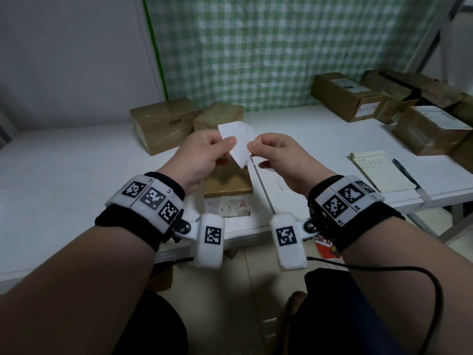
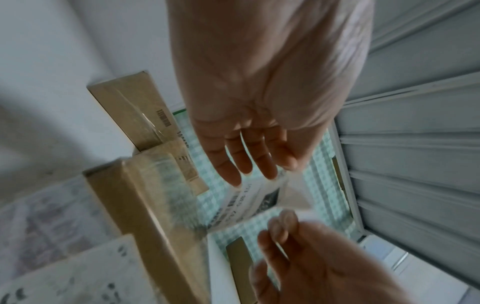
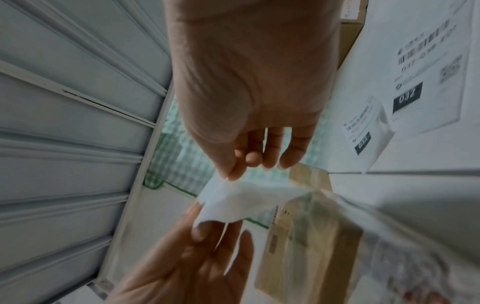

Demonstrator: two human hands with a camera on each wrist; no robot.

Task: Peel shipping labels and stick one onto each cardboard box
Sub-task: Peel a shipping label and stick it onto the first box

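Observation:
A white shipping label (image 1: 236, 140) is held up over the table between both hands. My left hand (image 1: 229, 144) pinches its left edge between thumb and fingers, and my right hand (image 1: 253, 148) pinches its right edge. The paper looks creased or parted into two layers. The left wrist view shows the label's (image 2: 249, 202) printed side below the left hand (image 2: 281, 170). In the right wrist view, the right hand (image 3: 228, 174) pinches the label's (image 3: 233, 197) blank side. A taped cardboard box (image 1: 227, 187) stands just under the hands.
Two cardboard boxes (image 1: 163, 124) (image 1: 220, 115) sit behind the hands. Several more boxes (image 1: 348, 96) (image 1: 430, 129) crowd the back right. A notepad (image 1: 381, 172) with a pen (image 1: 404, 172) lies to the right. Printed label sheets (image 3: 428, 78) lie on the white table (image 1: 64, 170).

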